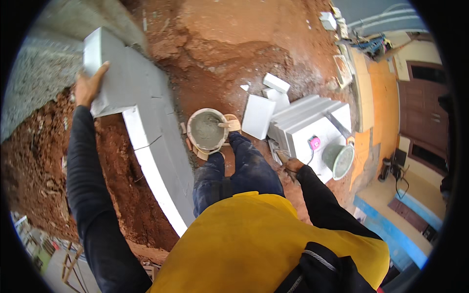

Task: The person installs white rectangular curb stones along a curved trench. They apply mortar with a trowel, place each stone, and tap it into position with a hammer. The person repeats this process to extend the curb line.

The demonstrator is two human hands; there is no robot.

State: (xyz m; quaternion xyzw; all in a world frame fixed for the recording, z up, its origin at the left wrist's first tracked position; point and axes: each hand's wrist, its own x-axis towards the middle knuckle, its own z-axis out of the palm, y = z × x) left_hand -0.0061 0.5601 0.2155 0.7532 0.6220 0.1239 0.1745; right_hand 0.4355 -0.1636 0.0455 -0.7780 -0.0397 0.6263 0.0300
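My left hand (89, 84) grips the near end of a large light-grey block (115, 73), which sits on top of a curved row of laid blocks (161, 161) at the upper left. My right hand (294, 166) is low at the right, beside a stack of white blocks (305, 122), and is closed around a small metal tool (283, 157) whose kind I cannot tell. A white bucket of grey mortar (207, 130) stands on the red earth between my feet.
A pink tape measure (314, 142) and a long dark tool (337, 125) lie on the stack, with a grey bucket (339, 159) beside it. Loose white block pieces (276, 83) lie on the red soil. An orange wall (381, 93) and a brown door (422, 117) stand at right.
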